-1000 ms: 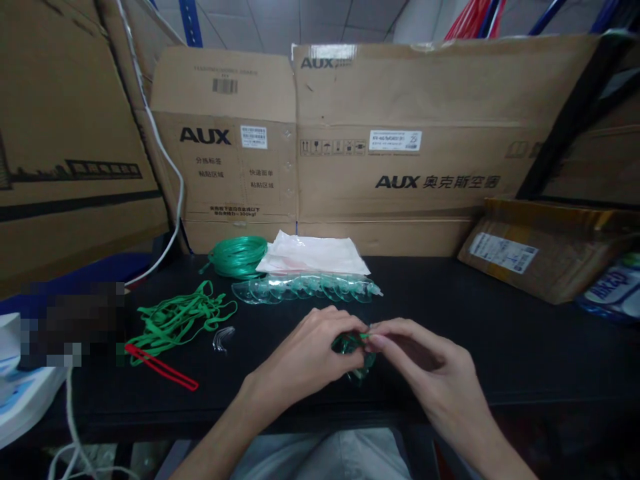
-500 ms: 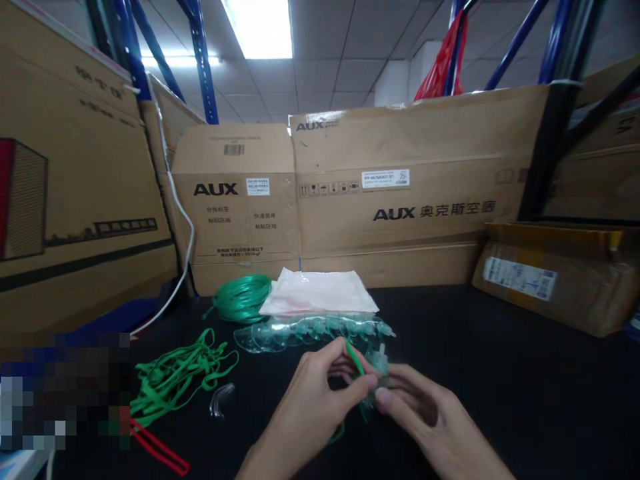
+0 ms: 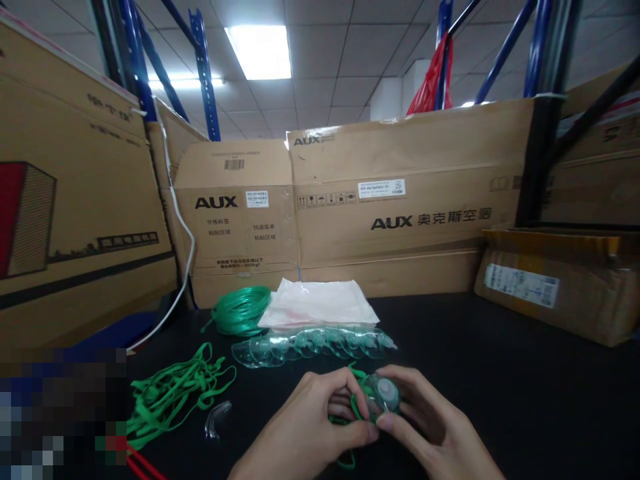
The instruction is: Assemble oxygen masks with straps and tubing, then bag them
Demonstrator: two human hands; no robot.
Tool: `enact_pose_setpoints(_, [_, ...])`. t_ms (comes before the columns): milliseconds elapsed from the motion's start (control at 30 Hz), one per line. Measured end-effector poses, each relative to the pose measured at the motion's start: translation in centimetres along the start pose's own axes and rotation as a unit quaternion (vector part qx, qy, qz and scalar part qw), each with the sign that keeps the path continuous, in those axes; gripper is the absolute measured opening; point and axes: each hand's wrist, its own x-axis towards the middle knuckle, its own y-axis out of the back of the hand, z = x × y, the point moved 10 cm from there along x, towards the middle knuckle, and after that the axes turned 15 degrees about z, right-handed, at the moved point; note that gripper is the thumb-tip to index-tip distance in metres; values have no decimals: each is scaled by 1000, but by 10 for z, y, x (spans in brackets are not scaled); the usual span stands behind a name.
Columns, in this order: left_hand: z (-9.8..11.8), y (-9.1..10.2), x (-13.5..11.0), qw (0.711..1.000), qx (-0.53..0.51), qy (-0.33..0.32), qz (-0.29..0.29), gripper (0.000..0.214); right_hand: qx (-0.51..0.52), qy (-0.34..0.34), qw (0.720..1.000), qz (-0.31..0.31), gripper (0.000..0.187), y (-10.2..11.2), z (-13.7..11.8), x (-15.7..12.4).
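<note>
My right hand (image 3: 425,420) grips a small see-through green face mask (image 3: 384,395) by its side; its round pale port faces up toward me. My left hand (image 3: 327,417) pinches a green elastic strap (image 3: 356,405) against the mask's left edge. Part of the strap loops out below the left fingers and a bit shows above them. Where strap and mask meet is partly hidden by the fingers. Behind the hands lies a row of nested clear green masks (image 3: 310,343). Left of the hands is a tangled pile of green elastic straps (image 3: 175,393).
Small clear strips (image 3: 217,420) lie between the strap pile and my left hand. Farther back are a coil of green tubing (image 3: 241,311) and a stack of white packets (image 3: 320,303). Cardboard panels (image 3: 420,247) wall the black table; a taped box (image 3: 560,283) stands right.
The mask has turned in my right hand, so its round port now faces me. My left fingers and the strap have shifted lower along the mask's edge. The view has tilted slightly upward.
</note>
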Motion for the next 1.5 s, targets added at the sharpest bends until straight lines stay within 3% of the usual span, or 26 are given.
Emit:
enact_pose_setpoints(133, [4,17,-1,993,109,-31,21,22,-46,58,997,34,31,8,-9,3])
enact_pose_setpoints(267, [17,42,-7,975,206,-51,62,23,-61,43,997,35,33,11,-2,4])
enact_pose_setpoints(400, [44,75,-7,944,283,-98,137,17,-84,29,996,31,35,11,7,5])
enact_pose_setpoints(500, [67,120,9,886,391,-132,210,25,-94,22,995,5,36,5,7,3])
enact_pose_setpoints(567, [74,166,28,827,467,-100,295,32,-93,12,996,-4,36,2,6,2])
enact_pose_setpoints(667, [61,217,64,794,513,-37,325,34,-86,-1,996,-13,38,0,3,1])
enact_pose_setpoints(733, [37,234,87,786,541,13,298,30,-86,-2,996,-21,38,-2,0,0])
enact_pose_setpoints(867, [-12,244,116,778,577,77,236,28,-100,0,994,-37,36,-6,-3,-3])
enact_pose_setpoints(1000, [-35,249,123,766,591,85,235,30,-114,-9,993,-39,36,-7,2,-5])
enact_pose_setpoints(1200, [-30,270,116,766,562,83,299,29,-115,-37,992,-21,39,-3,4,-8])
enact_pose_setpoints(1500, [-18,307,107,814,406,59,412,31,-103,-20,994,-39,34,-7,-6,-8])
